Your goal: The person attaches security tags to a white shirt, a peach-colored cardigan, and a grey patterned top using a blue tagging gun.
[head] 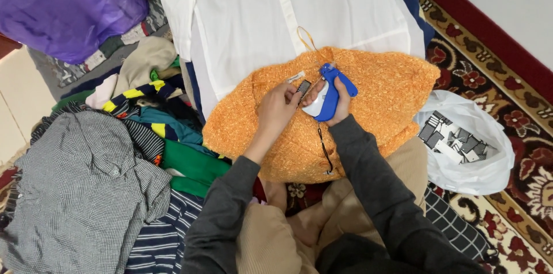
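Tagger [329,92], one, blue and white, is gripped in the right hand [337,101]. Left hand [279,107] pinches one tag [303,87] on one orange sweater [380,95]. Patterned carpet [518,95], white wall far right.

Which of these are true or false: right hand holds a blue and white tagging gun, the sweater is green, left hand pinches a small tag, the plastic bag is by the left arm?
1. The right hand holds a blue and white tagging gun. True.
2. The sweater is green. False: it is orange.
3. The left hand pinches a small tag. True.
4. The white plastic bag lies by the left arm. False: it lies on the right side, on the patterned carpet.
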